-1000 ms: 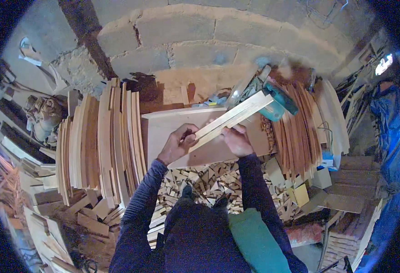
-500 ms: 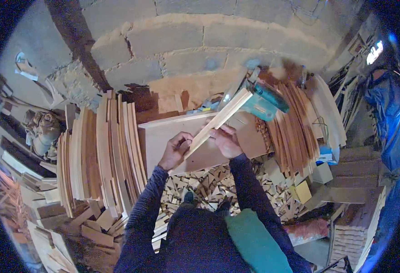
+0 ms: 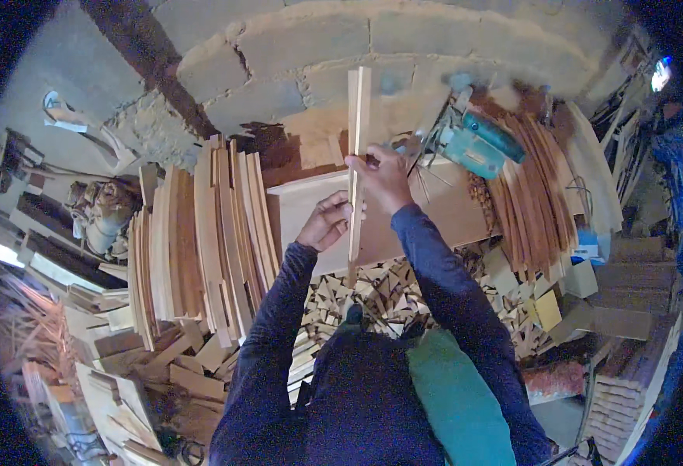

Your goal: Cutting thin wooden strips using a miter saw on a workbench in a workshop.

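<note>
A long, narrow wooden strip [image 3: 356, 124] stands nearly straight up and down in the picture, above the pale board. My left hand [image 3: 327, 221] is closed on its lower part, thumb and fingers at the strip's left side. Higher up, my right hand [image 3: 386, 179] pinches the strip from the right. Under both hands lies the flat pale board [image 3: 310, 247]. Just right of my right hand, a green power saw [image 3: 473, 147] rests at the board's far right end.
Stacked wooden slats [image 3: 194, 241] stand on the left, and reddish-brown slats [image 3: 532, 194] on the right. Small wood offcuts [image 3: 388, 291] cover the floor around my feet. A block wall [image 3: 326, 39] closes off the far side. At the far right hangs a blue sheet [image 3: 671, 186].
The wooden strip has swung from a slant to nearly upright in the picture. My right hand has moved up along it. The whole view has shifted slightly rightward.
</note>
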Action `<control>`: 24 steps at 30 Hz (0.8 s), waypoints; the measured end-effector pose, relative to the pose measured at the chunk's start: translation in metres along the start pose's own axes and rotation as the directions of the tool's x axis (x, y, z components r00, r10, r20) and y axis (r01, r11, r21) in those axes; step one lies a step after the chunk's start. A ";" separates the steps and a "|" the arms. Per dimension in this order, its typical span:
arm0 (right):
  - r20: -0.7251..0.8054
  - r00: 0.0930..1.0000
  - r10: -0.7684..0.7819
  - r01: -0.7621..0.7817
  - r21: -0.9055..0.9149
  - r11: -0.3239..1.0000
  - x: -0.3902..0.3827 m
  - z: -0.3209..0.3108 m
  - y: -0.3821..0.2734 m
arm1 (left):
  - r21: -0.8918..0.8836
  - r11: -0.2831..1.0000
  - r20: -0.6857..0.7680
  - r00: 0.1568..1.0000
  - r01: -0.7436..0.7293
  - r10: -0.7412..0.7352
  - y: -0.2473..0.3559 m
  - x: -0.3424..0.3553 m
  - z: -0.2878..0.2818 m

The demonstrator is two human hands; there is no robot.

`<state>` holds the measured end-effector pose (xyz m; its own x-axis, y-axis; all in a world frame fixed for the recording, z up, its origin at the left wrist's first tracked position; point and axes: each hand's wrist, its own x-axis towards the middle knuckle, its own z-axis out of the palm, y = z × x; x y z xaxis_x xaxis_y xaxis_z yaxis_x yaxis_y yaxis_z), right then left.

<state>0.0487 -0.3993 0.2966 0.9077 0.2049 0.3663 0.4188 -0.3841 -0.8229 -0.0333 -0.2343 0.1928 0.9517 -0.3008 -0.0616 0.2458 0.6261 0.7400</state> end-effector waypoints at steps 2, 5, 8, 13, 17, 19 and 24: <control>-0.007 1.000 0.003 -0.003 0.047 0.999 0.004 0.004 -0.005 | -0.080 0.997 0.024 1.000 -0.010 0.012 -0.004 0.000 -0.002; -0.008 1.000 0.023 -0.023 0.001 1.000 0.007 0.008 -0.008 | -0.113 0.993 0.027 0.999 -0.032 0.036 -0.011 -0.002 -0.002; -0.007 0.998 0.069 -0.069 -0.081 0.994 0.008 0.011 -0.004 | -0.095 0.993 -0.004 0.997 -0.076 0.076 -0.016 -0.004 -0.001; 0.025 0.999 0.041 -0.039 -0.093 0.995 0.005 0.018 0.011 | -0.146 0.989 -0.009 1.000 -0.023 0.022 -0.018 -0.013 -0.006; 0.083 0.997 -0.002 0.001 0.011 1.000 0.008 0.020 0.018 | 0.003 0.999 -0.132 0.991 -0.032 0.032 -0.015 -0.014 -0.007; 0.162 0.984 0.073 -0.079 0.032 0.996 0.011 0.018 0.017 | 0.171 0.970 -0.113 0.975 -0.172 0.192 -0.010 -0.012 -0.001; 0.232 0.970 -0.078 0.022 0.234 0.972 0.017 0.008 0.003 | 0.569 0.756 -0.073 0.895 -0.325 0.440 0.023 -0.010 0.021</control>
<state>0.0649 -0.3899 0.2967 0.8412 0.4372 0.3182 0.4203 -0.1583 -0.8935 -0.0409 -0.2325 0.2243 0.9733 0.0594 0.2216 -0.2284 0.1617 0.9600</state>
